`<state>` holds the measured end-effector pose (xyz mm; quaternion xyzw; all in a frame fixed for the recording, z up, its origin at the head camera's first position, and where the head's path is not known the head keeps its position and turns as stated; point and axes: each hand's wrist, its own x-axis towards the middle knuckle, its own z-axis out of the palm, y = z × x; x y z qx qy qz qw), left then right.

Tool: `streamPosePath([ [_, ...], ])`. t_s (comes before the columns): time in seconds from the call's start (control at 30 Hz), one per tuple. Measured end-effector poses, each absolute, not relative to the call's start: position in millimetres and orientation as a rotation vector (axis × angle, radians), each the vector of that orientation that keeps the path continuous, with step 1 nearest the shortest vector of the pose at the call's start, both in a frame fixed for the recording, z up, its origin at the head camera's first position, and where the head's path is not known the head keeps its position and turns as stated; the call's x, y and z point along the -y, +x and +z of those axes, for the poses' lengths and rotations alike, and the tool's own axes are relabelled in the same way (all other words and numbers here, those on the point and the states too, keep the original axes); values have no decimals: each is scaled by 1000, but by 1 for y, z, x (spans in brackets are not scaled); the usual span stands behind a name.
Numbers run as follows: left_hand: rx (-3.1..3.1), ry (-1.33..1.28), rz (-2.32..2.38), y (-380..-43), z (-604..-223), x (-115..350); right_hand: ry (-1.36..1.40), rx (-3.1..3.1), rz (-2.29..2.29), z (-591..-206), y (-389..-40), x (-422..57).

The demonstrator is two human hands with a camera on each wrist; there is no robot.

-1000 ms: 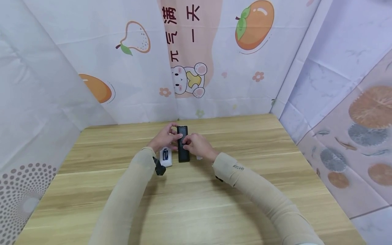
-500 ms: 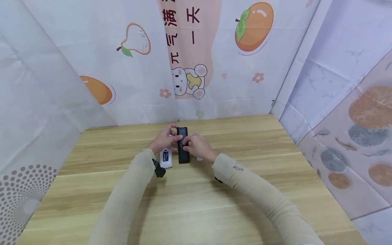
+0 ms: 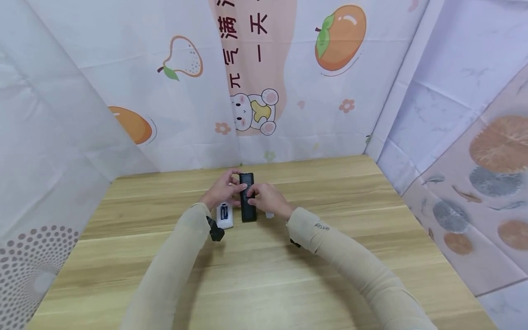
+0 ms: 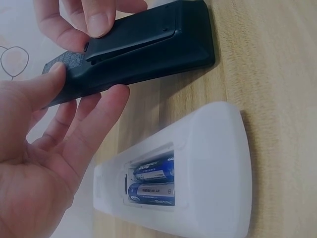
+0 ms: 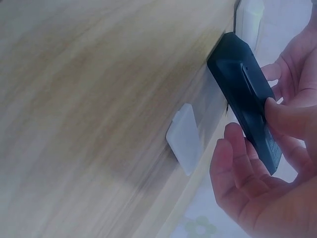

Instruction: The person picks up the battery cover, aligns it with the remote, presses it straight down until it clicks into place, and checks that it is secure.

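My left hand [image 3: 222, 189] holds a black remote control [image 3: 248, 212] back side up, thumb on one side and fingers round the other. Its battery cover [image 4: 141, 30] is raised at one end, with a thin gap along the side in the left wrist view. At that raised end, my right hand [image 3: 269, 199] has its thumb and a fingertip on the cover. A white remote control [image 4: 215, 163] lies face down beside the left hand, its battery compartment uncovered, with two blue-and-silver batteries [image 4: 152, 192] inside.
A small white battery cover [image 5: 185, 141] lies on the wooden table [image 3: 247, 284], to the right of the black remote and partly under the right hand in the head view. Behind the table's far edge hangs a printed white curtain [image 3: 185, 123].
The head view has tilted up slightly, so everything sits a little lower in it. Both hands keep their places on the black remote, with hardly any visible movement.
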<state>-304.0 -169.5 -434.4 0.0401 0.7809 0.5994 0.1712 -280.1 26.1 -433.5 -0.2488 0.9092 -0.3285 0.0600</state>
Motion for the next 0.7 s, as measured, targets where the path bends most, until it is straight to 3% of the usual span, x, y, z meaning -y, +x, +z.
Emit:
streamPosePath([
  [0.7, -2240, 109, 1685, -308, -439, 169, -781, -2817, -872, -434, -280, -26],
])
